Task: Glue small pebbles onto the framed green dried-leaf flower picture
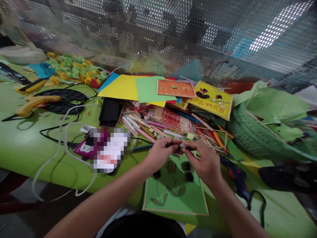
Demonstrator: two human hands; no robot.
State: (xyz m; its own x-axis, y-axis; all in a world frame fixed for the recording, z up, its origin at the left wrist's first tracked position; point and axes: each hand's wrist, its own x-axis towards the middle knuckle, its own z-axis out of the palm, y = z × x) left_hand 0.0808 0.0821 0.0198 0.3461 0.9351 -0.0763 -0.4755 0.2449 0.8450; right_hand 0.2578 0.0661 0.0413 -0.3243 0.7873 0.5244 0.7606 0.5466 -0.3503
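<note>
A small whitish pebble is pinched in the fingers of my right hand. My left hand meets it from the other side, fingers pressed together; what they hold, if anything, is hidden. Both hands are over the top edge of a green picture board framed with thin sticks. On the board are drawn flowers with leaves and several dark stones. Just beyond my hands lies a heap of sticks, pens and pebbles.
A yellow glue gun and phone with white cable lie left. Coloured paper, an orange picture and a yellow picture lie behind. At right are a green basket and a blue glue gun.
</note>
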